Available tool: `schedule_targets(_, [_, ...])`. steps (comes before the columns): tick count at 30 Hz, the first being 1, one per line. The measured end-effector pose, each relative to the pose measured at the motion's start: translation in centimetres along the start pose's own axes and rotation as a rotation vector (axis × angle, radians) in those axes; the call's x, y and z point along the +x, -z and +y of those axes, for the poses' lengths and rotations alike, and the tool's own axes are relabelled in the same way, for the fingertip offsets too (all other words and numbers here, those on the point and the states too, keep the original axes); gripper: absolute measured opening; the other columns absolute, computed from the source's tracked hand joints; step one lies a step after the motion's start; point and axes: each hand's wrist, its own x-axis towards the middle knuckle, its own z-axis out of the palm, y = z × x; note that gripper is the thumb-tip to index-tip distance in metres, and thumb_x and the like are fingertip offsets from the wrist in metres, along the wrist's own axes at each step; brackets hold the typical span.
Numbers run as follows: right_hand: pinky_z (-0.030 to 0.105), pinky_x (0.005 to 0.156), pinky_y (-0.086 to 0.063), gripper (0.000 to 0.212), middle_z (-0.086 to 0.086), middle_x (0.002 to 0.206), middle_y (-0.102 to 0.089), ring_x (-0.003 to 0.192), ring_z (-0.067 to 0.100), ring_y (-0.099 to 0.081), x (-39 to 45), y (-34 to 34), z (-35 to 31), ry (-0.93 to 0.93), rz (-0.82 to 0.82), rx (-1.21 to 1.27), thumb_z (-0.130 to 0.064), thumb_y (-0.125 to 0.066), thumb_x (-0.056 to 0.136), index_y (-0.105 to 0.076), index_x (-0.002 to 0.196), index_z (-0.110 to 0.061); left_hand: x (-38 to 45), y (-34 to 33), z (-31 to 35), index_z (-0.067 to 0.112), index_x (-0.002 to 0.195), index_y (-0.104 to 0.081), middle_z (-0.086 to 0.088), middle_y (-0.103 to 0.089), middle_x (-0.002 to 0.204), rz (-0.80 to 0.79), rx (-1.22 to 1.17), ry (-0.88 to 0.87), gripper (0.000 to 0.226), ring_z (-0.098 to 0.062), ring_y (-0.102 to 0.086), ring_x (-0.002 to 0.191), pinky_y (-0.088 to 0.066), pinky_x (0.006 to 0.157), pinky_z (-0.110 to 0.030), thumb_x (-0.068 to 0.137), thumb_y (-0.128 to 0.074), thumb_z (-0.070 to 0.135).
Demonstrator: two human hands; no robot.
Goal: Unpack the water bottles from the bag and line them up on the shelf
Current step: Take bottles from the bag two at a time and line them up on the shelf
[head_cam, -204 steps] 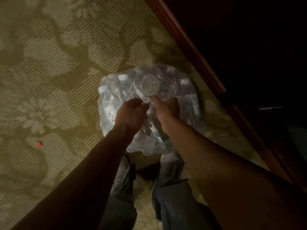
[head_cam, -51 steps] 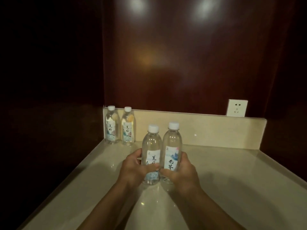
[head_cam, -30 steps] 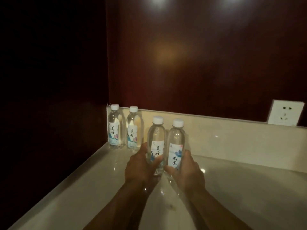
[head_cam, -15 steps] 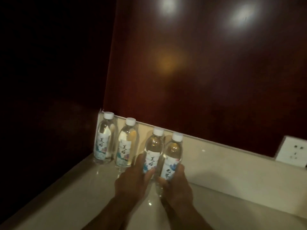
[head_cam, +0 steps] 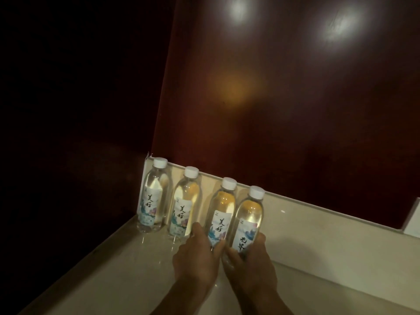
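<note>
Each hand gripped one bottle low on its body: the left hand (head_cam: 196,258) round the third bottle (head_cam: 220,212), the right hand (head_cam: 251,264) round the fourth bottle (head_cam: 248,220), apparently to extend the row. Two more bottles (head_cam: 169,198) stood against the shelf's (head_cam: 113,269) raised back edge (head_cam: 318,214), in the left corner. Open room lay rightward.

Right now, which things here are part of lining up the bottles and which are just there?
Job: four clear plastic white-capped water bottles, two standing at the corner, one in the left hand, one in the right hand; cream stone shelf.
Not: white wall socket.
</note>
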Motion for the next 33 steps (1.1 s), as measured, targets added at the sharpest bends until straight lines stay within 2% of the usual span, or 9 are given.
schedule_targets(5, [0.043, 0.084, -0.057, 0.056, -0.012, 0.082, -0.061, 0.079, 0.010, -0.067, 0.7, 0.3, -0.6, -0.021, -0.012, 0.030, -0.041, -0.077, 0.080, -0.032, 0.112, -0.034, 0.2, -0.3, -0.5, 0.024, 0.133, -0.031, -0.001, -0.068, 0.122, 0.018, 0.066, -0.022, 0.052, -0.025, -0.064, 0.114, -0.049, 0.089, -0.036, 0.097, -0.038, 0.062])
schedule_targets(9, [0.044, 0.083, -0.056, 0.056, -0.010, 0.080, -0.063, 0.083, 0.016, -0.068, 0.3, 0.0, -0.4, -0.020, -0.004, 0.018, -0.046, -0.075, 0.078, -0.031, 0.112, -0.037, -0.3, -0.3, -0.5, 0.021, 0.139, -0.030, -0.002, -0.068, 0.119, 0.032, 0.097, -0.058, 0.056, -0.023, -0.066, 0.112, -0.051, 0.090, -0.036, 0.099, -0.033, 0.060])
schedule_targets(12, [0.040, 0.083, -0.055, 0.056, -0.013, 0.085, -0.058, 0.085, 0.017, -0.066, 0.3, 0.1, -0.1, -0.005, -0.003, 0.017, -0.044, -0.076, 0.079, -0.035, 0.117, -0.032, -0.6, -0.2, -0.5, 0.020, 0.140, -0.030, -0.001, -0.068, 0.121, 0.040, 0.086, -0.064, 0.062, -0.023, -0.065, 0.113, -0.050, 0.091, -0.035, 0.096, -0.039, 0.063])
schedule_targets(17, [0.033, 0.075, -0.053, 0.059, -0.007, 0.115, -0.057, 0.088, 0.013, -0.064, 0.6, 0.4, 0.2, 0.024, 0.004, -0.028, -0.042, -0.075, 0.082, -0.037, 0.126, -0.027, -0.4, 0.0, -0.2, 0.019, 0.137, -0.032, -0.001, -0.066, 0.125, 0.022, 0.131, -0.054, 0.061, -0.024, -0.064, 0.116, -0.050, 0.092, -0.035, 0.096, -0.044, 0.062])
schedule_targets(22, [0.038, 0.081, -0.056, 0.054, -0.009, 0.115, -0.056, 0.091, 0.015, -0.066, 0.4, 0.1, 0.4, 0.034, 0.021, -0.076, -0.047, -0.071, 0.083, -0.034, 0.120, -0.032, -0.5, 0.0, 0.0, 0.018, 0.134, -0.032, -0.001, -0.066, 0.124, 0.023, 0.159, -0.081, 0.054, -0.023, -0.065, 0.114, -0.049, 0.089, -0.033, 0.099, -0.041, 0.057])
schedule_targets(26, [0.038, 0.079, -0.056, 0.043, -0.006, 0.112, -0.055, 0.090, 0.018, -0.067, -0.1, -0.6, 0.7, 0.042, 0.072, -0.164, -0.053, -0.061, 0.088, -0.035, 0.114, -0.032, -0.3, -0.1, -0.3, 0.016, 0.135, -0.033, -0.002, -0.066, 0.123, 0.030, 0.165, -0.073, 0.055, -0.023, -0.065, 0.114, -0.050, 0.090, -0.034, 0.099, -0.040, 0.057])
schedule_targets(30, [0.041, 0.079, -0.058, 0.045, -0.005, 0.114, -0.051, 0.090, 0.017, -0.066, -0.5, -0.9, 0.7, 0.078, 0.121, -0.190, -0.055, -0.059, 0.088, -0.038, 0.118, -0.029, -0.2, -0.4, -0.3, 0.016, 0.135, -0.033, -0.002, -0.067, 0.122, 0.040, 0.153, -0.079, 0.055, -0.022, -0.066, 0.112, -0.051, 0.087, -0.034, 0.099, -0.040, 0.057])
schedule_targets(33, [0.039, 0.078, -0.057, 0.051, -0.003, 0.116, -0.050, 0.092, 0.018, -0.066, -0.8, -0.9, 0.6, 0.106, 0.134, -0.199, -0.053, -0.059, 0.089, -0.039, 0.127, -0.025, -0.1, -0.5, -0.4, 0.017, 0.132, -0.034, -0.002, -0.068, 0.118, 0.048, 0.122, -0.083, 0.053, -0.022, -0.067, 0.108, -0.052, 0.085, -0.034, 0.099, -0.041, 0.058])
